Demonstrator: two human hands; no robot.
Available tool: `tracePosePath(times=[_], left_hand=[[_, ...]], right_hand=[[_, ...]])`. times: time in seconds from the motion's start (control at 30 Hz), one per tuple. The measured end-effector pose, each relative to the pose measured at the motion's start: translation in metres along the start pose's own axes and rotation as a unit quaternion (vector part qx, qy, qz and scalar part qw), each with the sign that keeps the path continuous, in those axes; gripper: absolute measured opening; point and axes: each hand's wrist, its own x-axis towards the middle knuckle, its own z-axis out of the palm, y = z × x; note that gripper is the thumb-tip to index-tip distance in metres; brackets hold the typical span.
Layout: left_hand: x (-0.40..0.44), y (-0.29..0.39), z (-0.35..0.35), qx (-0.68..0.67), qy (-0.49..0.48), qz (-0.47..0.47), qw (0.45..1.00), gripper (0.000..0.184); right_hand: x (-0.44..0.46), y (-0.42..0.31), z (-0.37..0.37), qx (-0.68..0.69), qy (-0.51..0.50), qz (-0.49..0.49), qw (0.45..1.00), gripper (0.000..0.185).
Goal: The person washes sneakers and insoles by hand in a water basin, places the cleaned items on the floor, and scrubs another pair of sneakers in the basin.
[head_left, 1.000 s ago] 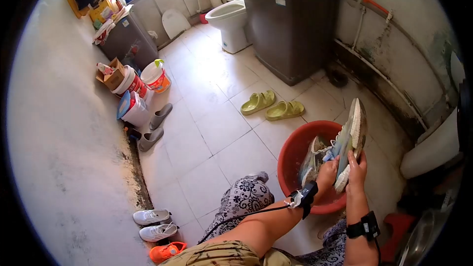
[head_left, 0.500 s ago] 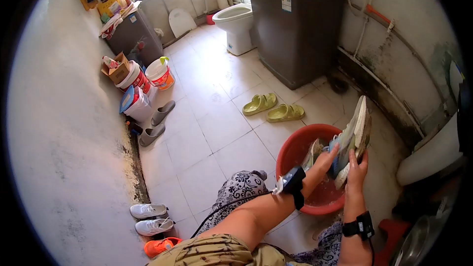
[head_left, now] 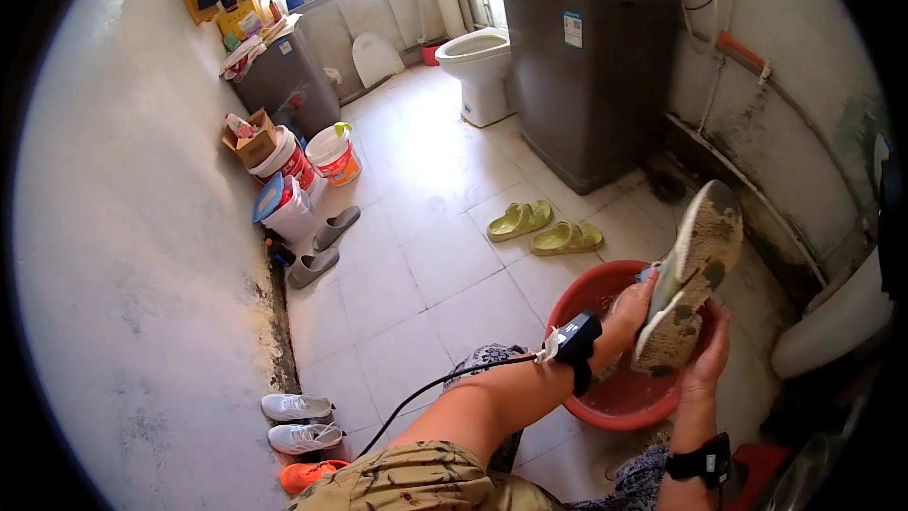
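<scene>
A wet sneaker (head_left: 695, 260) is tilted over the red basin (head_left: 566, 308), its dirty, brown-stained sole turned up toward me. My left hand (head_left: 632, 310) is closed around the shoe's upper on the left side. Beside the sole's lower right edge is my right hand (head_left: 707, 358), its fingers stretched upward and partly hidden. I cannot tell whether it touches the shoe. Water (head_left: 629, 399) shows at the bottom of the basin. Both wrists carry strapped black devices.
Green slippers (head_left: 566, 237) sit beyond the basin, and grey slippers (head_left: 312, 268) lie near the left wall. White sneakers (head_left: 301, 437) and an orange shoe (head_left: 307, 475) are at lower left. Buckets (head_left: 333, 153), a dark washing machine (head_left: 596, 76) and a toilet (head_left: 482, 85) stand farther back.
The sneaker has rolled so its sole now faces me. My right hand has shifted from gripping its heel to the right of the sole. The whole view has moved slightly.
</scene>
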Motion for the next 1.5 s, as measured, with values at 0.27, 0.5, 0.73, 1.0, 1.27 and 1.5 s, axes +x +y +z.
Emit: tracePosePath(times=[0.27, 0.5, 0.73, 1.0, 1.27, 1.5], left_hand=[[-0.032, 0.033, 0.016, 0.116, -0.021, 0.068, 0.991, 0.064], [-0.014, 0.012, 0.020, 0.089, -0.054, 0.149, 0.983, 0.061], [-0.018, 0.016, 0.022, 0.116, -0.114, 0.073, 0.984, 0.046], [-0.037, 0.053, 0.005, -0.147, -0.132, -0.167, 0.966, 0.045], [-0.040, 0.044, 0.011, -0.128, -0.113, -0.149, 0.974, 0.039], [-0.035, 0.028, 0.013, -0.120, -0.138, -0.126, 0.975, 0.027]], right_hand=[[-0.004, 0.008, 0.009, 0.055, -0.112, 0.139, 0.982, 0.046], [0.006, -0.001, 0.011, 0.039, -0.022, 0.081, 0.996, 0.057], [0.008, 0.004, -0.006, 0.014, -0.042, 0.100, 0.994, 0.057], [-0.003, 0.015, 0.019, -0.014, -0.013, 0.147, 0.989, 0.056], [0.001, 0.024, -0.005, -0.034, -0.039, 0.141, 0.989, 0.056], [0.005, 0.032, -0.018, 0.003, -0.040, 0.137, 0.990, 0.055]])
